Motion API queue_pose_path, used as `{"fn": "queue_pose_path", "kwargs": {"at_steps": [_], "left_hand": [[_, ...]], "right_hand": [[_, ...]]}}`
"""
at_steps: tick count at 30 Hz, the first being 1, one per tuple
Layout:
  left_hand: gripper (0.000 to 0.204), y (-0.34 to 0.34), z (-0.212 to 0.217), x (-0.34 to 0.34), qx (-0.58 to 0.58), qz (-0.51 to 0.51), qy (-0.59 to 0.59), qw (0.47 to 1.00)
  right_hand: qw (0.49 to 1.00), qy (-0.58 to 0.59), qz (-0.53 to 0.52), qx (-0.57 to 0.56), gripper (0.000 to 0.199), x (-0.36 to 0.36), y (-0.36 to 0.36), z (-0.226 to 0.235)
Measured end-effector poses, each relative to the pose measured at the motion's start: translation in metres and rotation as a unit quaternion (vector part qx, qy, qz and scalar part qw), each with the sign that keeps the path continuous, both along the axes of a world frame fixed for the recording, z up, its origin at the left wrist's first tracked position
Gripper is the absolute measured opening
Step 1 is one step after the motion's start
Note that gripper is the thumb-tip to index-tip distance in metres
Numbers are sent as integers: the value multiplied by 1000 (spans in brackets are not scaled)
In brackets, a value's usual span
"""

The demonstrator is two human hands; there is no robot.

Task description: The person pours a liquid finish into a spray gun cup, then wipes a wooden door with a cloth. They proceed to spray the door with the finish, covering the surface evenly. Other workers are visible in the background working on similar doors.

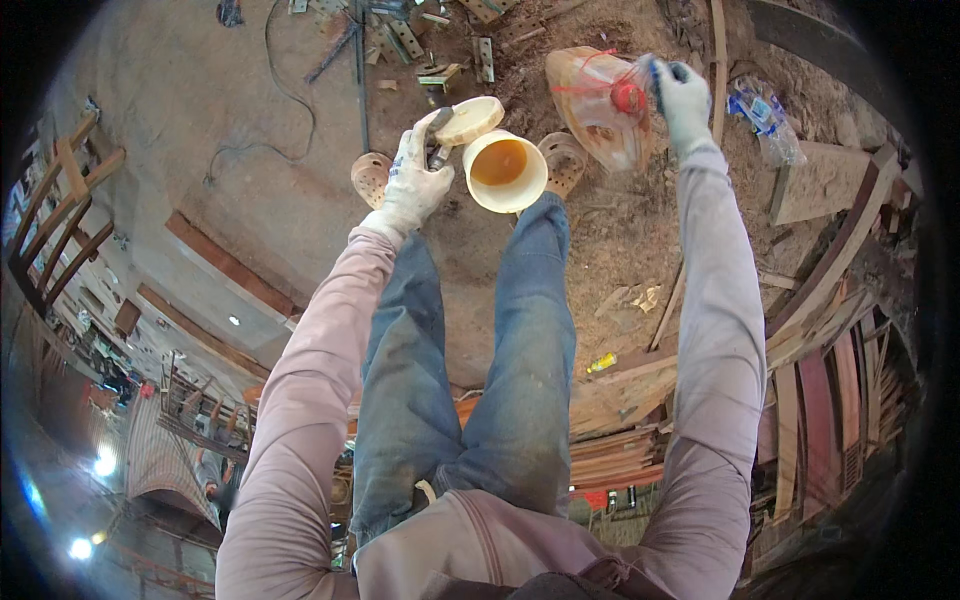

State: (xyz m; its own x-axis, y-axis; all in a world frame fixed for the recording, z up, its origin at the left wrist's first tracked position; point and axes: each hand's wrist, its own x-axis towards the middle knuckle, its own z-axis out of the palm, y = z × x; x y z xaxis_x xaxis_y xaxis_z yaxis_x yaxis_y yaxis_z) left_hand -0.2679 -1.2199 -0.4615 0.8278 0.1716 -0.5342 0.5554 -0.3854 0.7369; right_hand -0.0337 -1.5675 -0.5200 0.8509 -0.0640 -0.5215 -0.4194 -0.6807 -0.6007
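Liquid (500, 163), amber in colour, lies inside the cream tub (536, 178), which sits between the two shoes (371, 180), likely where both arms reach it easily. Left of the tub, the gloved left hand (413, 182) has its fingers clamped on the pale round lid (470, 121), tilted beside the tub's far-left rim, presumably to leave the mouth uncovered. Well right of the tub, the gloved right hand (683, 105) has fingers that look closed on the clear plastic container (605, 120) with a red cap (628, 96), perhaps to steady it.
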Motion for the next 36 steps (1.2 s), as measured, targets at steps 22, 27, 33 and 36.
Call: {"fn": "queue_pose_path", "kwargs": {"at_steps": [22, 27, 33, 36], "left_hand": [[69, -1, 3, 2, -9, 6, -15, 1000], [68, -2, -4, -1, -3, 25, -7, 1000], [67, 2, -10, -7, 5, 30, 7, 1000], [66, 3, -19, -10, 10, 31, 6, 999]], "right_hand": [[866, -321, 337, -184, 43, -53, 6, 74], [995, -83, 49, 26, 44, -96, -8, 75], [964, 1, 264, -16, 49, -131, -11, 48], [978, 113, 167, 57, 54, -120, -13, 38]]}}
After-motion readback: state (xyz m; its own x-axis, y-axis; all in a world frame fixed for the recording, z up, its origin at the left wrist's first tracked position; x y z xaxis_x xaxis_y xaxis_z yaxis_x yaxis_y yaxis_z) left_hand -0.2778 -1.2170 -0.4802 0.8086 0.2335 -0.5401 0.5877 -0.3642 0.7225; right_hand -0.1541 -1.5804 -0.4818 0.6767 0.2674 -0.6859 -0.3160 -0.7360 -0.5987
